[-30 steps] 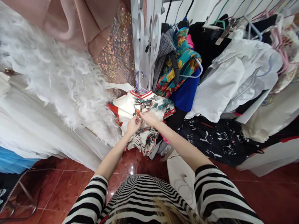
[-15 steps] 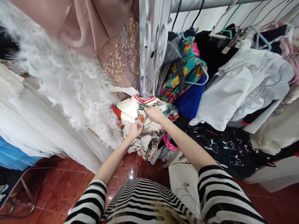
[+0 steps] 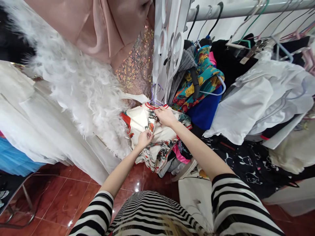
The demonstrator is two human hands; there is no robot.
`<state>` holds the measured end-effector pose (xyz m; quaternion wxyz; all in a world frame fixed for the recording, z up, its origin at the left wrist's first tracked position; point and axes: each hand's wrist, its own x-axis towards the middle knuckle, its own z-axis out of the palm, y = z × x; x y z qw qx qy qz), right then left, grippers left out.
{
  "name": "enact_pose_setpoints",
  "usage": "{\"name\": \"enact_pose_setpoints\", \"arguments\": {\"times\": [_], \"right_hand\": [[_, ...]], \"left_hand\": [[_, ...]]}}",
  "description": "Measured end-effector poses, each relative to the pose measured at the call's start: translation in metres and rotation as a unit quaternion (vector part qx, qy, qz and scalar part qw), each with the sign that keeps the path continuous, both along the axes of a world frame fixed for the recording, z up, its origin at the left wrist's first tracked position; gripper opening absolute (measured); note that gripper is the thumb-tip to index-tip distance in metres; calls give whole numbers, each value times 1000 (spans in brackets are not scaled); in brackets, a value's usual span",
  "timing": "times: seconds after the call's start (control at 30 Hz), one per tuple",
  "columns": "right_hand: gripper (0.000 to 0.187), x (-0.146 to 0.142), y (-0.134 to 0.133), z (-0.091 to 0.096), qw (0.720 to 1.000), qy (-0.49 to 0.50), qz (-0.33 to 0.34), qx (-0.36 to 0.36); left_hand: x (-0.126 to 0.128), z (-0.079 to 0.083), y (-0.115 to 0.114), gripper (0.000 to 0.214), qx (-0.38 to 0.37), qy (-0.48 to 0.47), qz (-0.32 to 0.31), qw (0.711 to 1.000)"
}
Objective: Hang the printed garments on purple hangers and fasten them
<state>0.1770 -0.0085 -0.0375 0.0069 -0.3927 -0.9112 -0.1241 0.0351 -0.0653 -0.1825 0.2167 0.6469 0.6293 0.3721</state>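
A cream printed garment (image 3: 140,119) with red trim hangs on a purple hanger (image 3: 156,95) in the middle of the view. My left hand (image 3: 145,138) pinches the cloth at the garment's front, fingers closed. A little higher, near the red neckline, my right hand (image 3: 166,116) grips the same garment with closed fingers. Both of my sleeves are black and white striped.
A white feathered dress (image 3: 81,88) and white gowns hang at the left, pink fabric (image 3: 103,26) above. A metal rail (image 3: 246,8) at the right carries several garments on hangers: a floral one (image 3: 204,70), white ones (image 3: 258,95). Red tiled floor (image 3: 66,203) lies below.
My right hand has slid up the garment's front toward the neckline, while my left hand stays pinching lower down. The view has tilted up slightly, showing more of the rail.
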Motion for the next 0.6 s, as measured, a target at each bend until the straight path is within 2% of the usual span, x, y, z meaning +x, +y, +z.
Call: {"name": "enact_pose_setpoints", "arguments": {"times": [0.2,0.4,0.6], "right_hand": [[39,-4,-1,11,1000,-17,-5,-7],[43,-6,2,11,1000,-4,-16,5],[34,-4,9,14,999,17,-11,37]], "left_hand": [[1,4,-1,18,-11,-1,8,1000],[2,3,-9,15,-6,1,19,1000],[1,2,-11,16,-5,-4,21,1000]]}}
